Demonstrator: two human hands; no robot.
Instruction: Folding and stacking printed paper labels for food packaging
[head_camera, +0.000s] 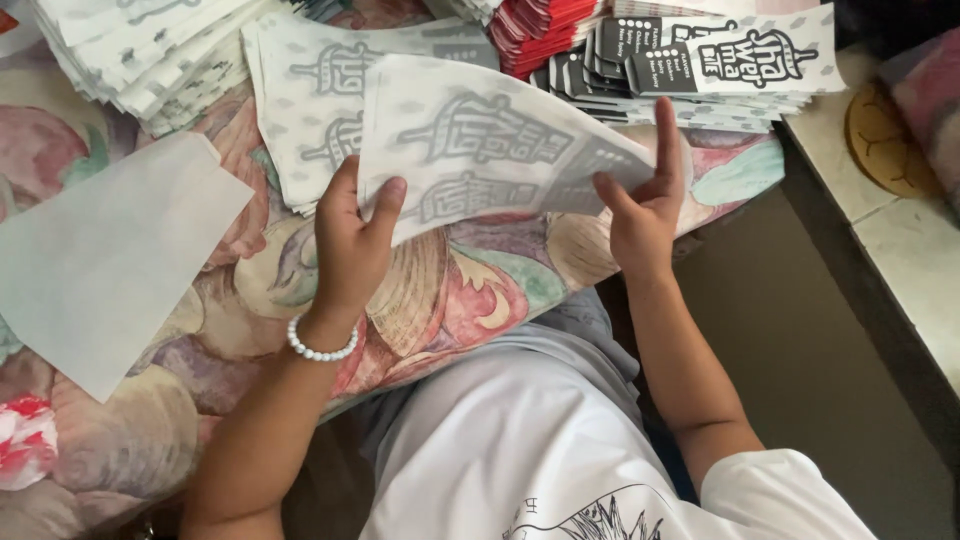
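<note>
Nearest the camera: white shirt (540, 450) w/ a dark line print, lap at the near edge of the flower-patterned cloth (440, 290) that carries everything.

Left hand (350, 240), bead bracelet (320, 348) on the wrist, pinches the near-left edge of a printed paper sheet (480, 150), thumb on top, fingers under; closed on the paper. Right hand (640, 205) pinches the sheet's right end btwn thumb and curled fingers, index finger straight up behind the paper. So both hands hold the same sheet, lifted off the cloth, approx. over the cloth's middle. Its long axis runs left-right, tilted a bit: right end lower than the upper-left corner. It's pale w/ a fine dot pattern and grey print; print runs along the long axis. Near edge bows slightly.

Left of the hands, a plain white sheet (100, 250) lies flat by the cloth's left edge, one corner toward the hand.

Just behind the held sheet, a fanned pile of like printed sheets (310, 90). Far-left corner: another stack (150, 50). Far edge, centre: red-edged stack (540, 25); to its right, black-and-white printed sleeves (720, 60). Right of the cloth, well apart, a tiled ledge (900, 240).
</note>
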